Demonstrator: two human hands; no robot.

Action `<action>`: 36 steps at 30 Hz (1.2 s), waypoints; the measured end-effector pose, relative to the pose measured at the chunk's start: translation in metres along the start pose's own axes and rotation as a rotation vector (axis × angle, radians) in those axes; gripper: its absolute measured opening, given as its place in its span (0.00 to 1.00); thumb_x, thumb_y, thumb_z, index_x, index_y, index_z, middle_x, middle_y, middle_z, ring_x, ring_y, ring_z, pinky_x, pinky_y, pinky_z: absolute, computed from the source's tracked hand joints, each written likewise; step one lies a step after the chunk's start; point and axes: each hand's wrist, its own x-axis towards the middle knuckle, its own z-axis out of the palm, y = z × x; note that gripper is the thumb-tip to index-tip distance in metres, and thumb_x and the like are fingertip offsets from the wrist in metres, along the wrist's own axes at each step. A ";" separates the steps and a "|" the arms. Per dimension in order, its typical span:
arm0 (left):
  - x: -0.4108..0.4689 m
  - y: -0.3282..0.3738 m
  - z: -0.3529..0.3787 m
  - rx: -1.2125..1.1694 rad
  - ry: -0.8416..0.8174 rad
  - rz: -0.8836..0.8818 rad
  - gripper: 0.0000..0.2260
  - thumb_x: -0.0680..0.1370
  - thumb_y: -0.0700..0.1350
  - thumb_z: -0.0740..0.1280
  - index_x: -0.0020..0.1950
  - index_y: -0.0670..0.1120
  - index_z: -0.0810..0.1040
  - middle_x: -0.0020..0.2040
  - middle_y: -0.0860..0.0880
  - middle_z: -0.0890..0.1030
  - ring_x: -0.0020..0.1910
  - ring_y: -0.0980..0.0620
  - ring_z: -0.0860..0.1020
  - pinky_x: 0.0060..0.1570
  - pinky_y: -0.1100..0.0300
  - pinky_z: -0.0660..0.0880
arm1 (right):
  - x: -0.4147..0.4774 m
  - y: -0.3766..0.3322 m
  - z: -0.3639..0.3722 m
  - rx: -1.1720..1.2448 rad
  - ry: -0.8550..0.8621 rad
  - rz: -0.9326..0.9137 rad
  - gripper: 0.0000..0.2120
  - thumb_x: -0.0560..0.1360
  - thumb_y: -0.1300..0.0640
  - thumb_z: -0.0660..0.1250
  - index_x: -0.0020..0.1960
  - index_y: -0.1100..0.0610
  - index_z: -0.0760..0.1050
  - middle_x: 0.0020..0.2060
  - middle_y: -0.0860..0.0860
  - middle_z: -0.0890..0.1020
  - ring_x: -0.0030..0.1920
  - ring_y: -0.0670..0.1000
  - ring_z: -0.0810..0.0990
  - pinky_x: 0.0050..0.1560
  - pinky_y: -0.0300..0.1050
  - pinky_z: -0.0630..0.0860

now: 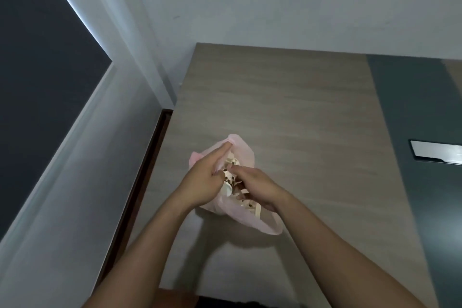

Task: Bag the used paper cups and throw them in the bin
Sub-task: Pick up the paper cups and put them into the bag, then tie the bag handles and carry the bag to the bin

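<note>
Now closing the bag, with the bin trip to come.
Paper cups [231, 180] sit inside the pink bag [243, 157] on the desk [287, 107]. The left hand [208, 177] pinches the bag's far rim, fingers mostly curled; the right hand [257, 189] is curled over the near rim beside the cups. Next, probably, gather both edges together and lift.

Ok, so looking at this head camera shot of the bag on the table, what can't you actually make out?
- How many paper cups are in the pink bag: head view, both hands and the plastic cover them.
- Right hand fingertips: tucked into the bag, grip unclear.
- Left hand grip on the bag rim: partly hidden by its own fingers.
- The bin: not in view.
- The silver object on the table: cut off by the right edge.
</note>
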 end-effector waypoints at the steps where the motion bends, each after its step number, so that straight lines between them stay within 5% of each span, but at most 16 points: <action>1: -0.002 0.000 -0.003 -0.001 -0.004 0.024 0.34 0.83 0.33 0.60 0.87 0.56 0.64 0.81 0.64 0.64 0.85 0.60 0.59 0.74 0.79 0.57 | 0.002 -0.002 0.008 -0.046 0.057 -0.035 0.27 0.74 0.32 0.72 0.57 0.56 0.85 0.43 0.48 0.83 0.40 0.49 0.81 0.44 0.48 0.78; 4: -0.010 0.000 -0.014 -0.029 -0.012 0.048 0.35 0.82 0.36 0.59 0.86 0.61 0.63 0.85 0.61 0.65 0.85 0.58 0.61 0.85 0.55 0.60 | 0.000 -0.010 0.025 -0.220 0.199 -0.126 0.27 0.75 0.31 0.69 0.49 0.56 0.81 0.36 0.47 0.82 0.36 0.48 0.79 0.40 0.47 0.76; 7: -0.016 0.005 -0.024 -0.053 -0.013 0.055 0.35 0.83 0.33 0.59 0.86 0.62 0.64 0.84 0.62 0.65 0.81 0.62 0.64 0.80 0.61 0.64 | 0.000 -0.010 0.034 -0.339 0.260 -0.190 0.23 0.81 0.36 0.67 0.48 0.56 0.80 0.31 0.43 0.81 0.30 0.43 0.77 0.35 0.42 0.72; 8: -0.020 0.006 -0.027 -0.081 -0.015 0.058 0.34 0.84 0.34 0.59 0.85 0.63 0.64 0.84 0.63 0.64 0.81 0.62 0.64 0.80 0.59 0.65 | 0.000 -0.010 0.037 -0.353 0.257 -0.213 0.25 0.82 0.34 0.66 0.54 0.57 0.82 0.37 0.44 0.85 0.36 0.42 0.81 0.39 0.42 0.75; 10: -0.020 0.004 -0.031 -0.168 -0.017 0.069 0.34 0.84 0.35 0.60 0.84 0.66 0.65 0.84 0.64 0.65 0.81 0.62 0.65 0.80 0.57 0.67 | -0.002 -0.008 0.040 -0.415 0.248 -0.242 0.34 0.82 0.29 0.61 0.74 0.54 0.76 0.63 0.44 0.85 0.62 0.45 0.84 0.59 0.43 0.77; 12: -0.018 0.001 -0.037 -0.281 -0.010 0.067 0.35 0.83 0.35 0.61 0.81 0.70 0.67 0.83 0.65 0.67 0.74 0.58 0.74 0.69 0.57 0.74 | -0.005 -0.006 0.036 -0.491 0.297 -0.237 0.37 0.83 0.29 0.57 0.82 0.51 0.67 0.73 0.44 0.78 0.74 0.50 0.78 0.65 0.41 0.74; 15: -0.013 -0.005 -0.052 -0.400 0.087 0.044 0.36 0.81 0.35 0.61 0.76 0.75 0.71 0.76 0.64 0.76 0.60 0.51 0.84 0.51 0.56 0.80 | -0.008 -0.009 0.022 -0.722 0.535 -0.140 0.37 0.83 0.29 0.54 0.79 0.55 0.71 0.70 0.56 0.83 0.73 0.61 0.79 0.71 0.54 0.76; 18: -0.006 -0.009 -0.066 -0.389 0.218 0.006 0.37 0.80 0.33 0.58 0.78 0.70 0.72 0.73 0.58 0.80 0.43 0.51 0.82 0.36 0.58 0.78 | -0.010 -0.014 -0.005 -0.906 0.664 0.182 0.39 0.85 0.33 0.51 0.77 0.65 0.73 0.73 0.61 0.81 0.76 0.65 0.75 0.79 0.63 0.65; 21: 0.006 -0.015 -0.074 -0.412 0.336 -0.026 0.37 0.78 0.29 0.52 0.76 0.59 0.79 0.74 0.48 0.81 0.45 0.50 0.81 0.28 0.61 0.76 | -0.016 -0.015 -0.040 -1.073 0.695 0.321 0.39 0.83 0.33 0.46 0.77 0.59 0.75 0.77 0.59 0.77 0.78 0.64 0.73 0.80 0.64 0.63; 25: 0.015 -0.011 -0.088 -0.349 0.351 -0.025 0.36 0.76 0.23 0.51 0.73 0.48 0.83 0.83 0.57 0.69 0.74 0.51 0.74 0.33 0.61 0.85 | -0.039 -0.039 -0.058 -1.199 0.667 0.422 0.37 0.84 0.33 0.44 0.81 0.53 0.72 0.81 0.55 0.73 0.81 0.60 0.70 0.82 0.64 0.58; 28: 0.026 -0.016 -0.099 -0.269 0.395 -0.041 0.33 0.77 0.25 0.52 0.67 0.48 0.88 0.82 0.54 0.73 0.66 0.53 0.75 0.34 0.60 0.85 | -0.058 -0.057 -0.056 -1.310 0.633 0.383 0.39 0.85 0.30 0.41 0.78 0.52 0.76 0.79 0.53 0.76 0.79 0.59 0.72 0.81 0.64 0.59; 32: 0.053 -0.035 -0.111 -0.183 0.538 -0.088 0.21 0.76 0.31 0.57 0.42 0.49 0.86 0.68 0.50 0.86 0.48 0.49 0.84 0.34 0.51 0.86 | -0.069 -0.060 -0.055 -1.428 0.645 0.307 0.40 0.86 0.31 0.40 0.74 0.54 0.79 0.75 0.56 0.79 0.77 0.59 0.75 0.80 0.65 0.56; 36: 0.058 -0.040 -0.125 -0.176 0.605 -0.131 0.12 0.75 0.33 0.58 0.44 0.47 0.78 0.53 0.46 0.87 0.38 0.45 0.84 0.40 0.43 0.87 | -0.079 -0.060 -0.056 -1.513 0.764 0.181 0.43 0.86 0.32 0.38 0.63 0.56 0.85 0.64 0.57 0.86 0.66 0.59 0.82 0.78 0.63 0.62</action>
